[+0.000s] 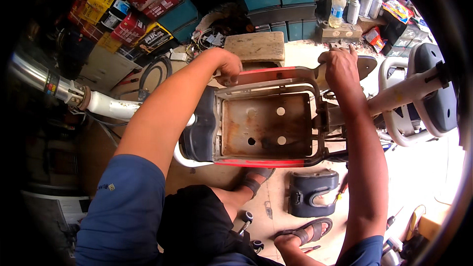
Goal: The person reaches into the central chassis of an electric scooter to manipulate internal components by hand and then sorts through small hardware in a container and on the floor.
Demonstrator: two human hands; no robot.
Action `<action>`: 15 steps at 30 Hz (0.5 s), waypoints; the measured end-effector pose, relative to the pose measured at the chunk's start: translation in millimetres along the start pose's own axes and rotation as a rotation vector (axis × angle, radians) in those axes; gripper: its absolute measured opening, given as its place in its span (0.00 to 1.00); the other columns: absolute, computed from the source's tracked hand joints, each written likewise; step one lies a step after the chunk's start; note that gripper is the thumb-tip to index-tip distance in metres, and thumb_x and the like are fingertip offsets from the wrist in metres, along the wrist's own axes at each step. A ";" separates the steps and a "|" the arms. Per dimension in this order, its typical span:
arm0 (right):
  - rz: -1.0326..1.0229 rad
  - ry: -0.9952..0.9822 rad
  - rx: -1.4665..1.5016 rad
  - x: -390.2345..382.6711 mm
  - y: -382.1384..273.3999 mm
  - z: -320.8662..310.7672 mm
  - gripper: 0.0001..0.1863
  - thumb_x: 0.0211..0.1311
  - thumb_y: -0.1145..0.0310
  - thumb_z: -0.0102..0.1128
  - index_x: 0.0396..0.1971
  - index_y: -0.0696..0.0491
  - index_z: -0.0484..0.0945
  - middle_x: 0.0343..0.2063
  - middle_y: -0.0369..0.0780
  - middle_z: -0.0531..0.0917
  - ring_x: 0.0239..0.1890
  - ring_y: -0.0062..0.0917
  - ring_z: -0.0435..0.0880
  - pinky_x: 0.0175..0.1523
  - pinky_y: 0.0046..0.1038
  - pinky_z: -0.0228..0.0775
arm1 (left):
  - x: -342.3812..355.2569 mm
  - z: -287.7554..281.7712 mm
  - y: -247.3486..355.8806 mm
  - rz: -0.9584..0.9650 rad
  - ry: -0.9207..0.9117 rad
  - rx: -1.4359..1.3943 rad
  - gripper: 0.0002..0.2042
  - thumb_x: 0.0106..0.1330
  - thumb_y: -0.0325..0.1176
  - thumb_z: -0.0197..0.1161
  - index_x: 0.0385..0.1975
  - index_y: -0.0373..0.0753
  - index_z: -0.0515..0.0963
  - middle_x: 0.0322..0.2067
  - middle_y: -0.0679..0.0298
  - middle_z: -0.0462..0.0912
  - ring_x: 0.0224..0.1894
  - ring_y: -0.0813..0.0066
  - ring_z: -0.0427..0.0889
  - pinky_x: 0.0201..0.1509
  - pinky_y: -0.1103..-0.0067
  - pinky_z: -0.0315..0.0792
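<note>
Left hand: my left hand (227, 66) is at the frame's far left corner, fingers curled by the far red strip (271, 75); I cannot tell if they grip.
Right hand: my right hand (341, 66) lies past the frame's far right corner, fingers bent, beside the dark plate (367, 66); what sits under my palm is hidden, so I cannot tell its hold.
Frame: the frame (318, 88) stands right in front of me, between my 2 forearms, with a black panel (199, 133) at its left end.
Tipping: the frame could tilt, I judge, if my 2 hands press unevenly on its far side.
Scrapes: bare fingers could get nicked if they slip along the metal edges.
Drops: small parts could fall through the tray's holes if let go above them.
Footing: the black cover (299, 194) lies on the floor near my right sandal (300, 235); a careless step could crack it.
Tray: the tray (266, 128) shows rust stains, 2 pale holes and 1 dark hole.
Bottle: the bottle (336, 15) holds yellowish liquid.
</note>
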State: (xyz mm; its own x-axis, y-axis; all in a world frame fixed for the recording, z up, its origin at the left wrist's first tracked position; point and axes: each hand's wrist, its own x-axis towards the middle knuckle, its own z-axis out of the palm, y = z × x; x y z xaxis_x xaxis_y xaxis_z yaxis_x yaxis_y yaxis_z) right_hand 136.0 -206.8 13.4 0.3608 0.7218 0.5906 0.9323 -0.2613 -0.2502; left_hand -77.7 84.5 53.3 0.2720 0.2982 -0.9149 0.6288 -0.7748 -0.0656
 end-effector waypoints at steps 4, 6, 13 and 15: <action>0.019 -0.030 0.037 1.2 6.2 -3.2 0.09 0.58 0.76 0.56 0.26 0.51 0.86 0.32 0.45 0.87 0.47 0.42 0.86 0.73 0.57 0.59 | 5.4 9.6 -13.2 -0.135 -0.052 -0.198 0.17 0.68 0.54 0.69 0.41 0.47 0.87 0.37 0.68 0.89 0.46 0.72 0.82 0.55 0.60 0.75; 0.022 -0.038 0.073 5.5 2.2 0.4 0.09 0.59 0.76 0.56 0.26 0.51 0.87 0.32 0.44 0.87 0.46 0.42 0.85 0.73 0.56 0.59 | 13.1 15.8 -35.2 -0.151 -0.105 -0.275 0.20 0.67 0.59 0.70 0.42 0.48 0.86 0.37 0.71 0.86 0.47 0.73 0.80 0.58 0.61 0.73; 0.005 -0.009 0.078 6.1 -0.9 -0.4 0.11 0.59 0.75 0.56 0.26 0.51 0.88 0.32 0.43 0.85 0.45 0.40 0.84 0.74 0.51 0.59 | 27.5 20.1 -53.7 -0.092 -0.262 -0.443 0.47 0.56 0.64 0.78 0.69 0.37 0.74 0.71 0.53 0.72 0.76 0.64 0.65 0.78 0.68 0.57; -0.003 -0.041 0.070 7.8 -3.4 -3.7 0.12 0.60 0.75 0.55 0.28 0.51 0.89 0.32 0.43 0.85 0.46 0.40 0.83 0.75 0.50 0.58 | 25.8 27.5 -55.0 -0.066 -0.184 -0.445 0.38 0.58 0.63 0.77 0.61 0.40 0.79 0.60 0.58 0.80 0.66 0.66 0.73 0.73 0.67 0.63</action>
State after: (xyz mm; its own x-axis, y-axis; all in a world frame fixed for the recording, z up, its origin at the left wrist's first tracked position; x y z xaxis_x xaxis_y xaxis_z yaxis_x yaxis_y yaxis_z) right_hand 135.7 -202.6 21.7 0.3556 0.7483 0.5600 0.9286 -0.2146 -0.3029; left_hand -125.3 119.4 22.3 0.1130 0.2035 -0.9725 0.9018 -0.4319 0.0144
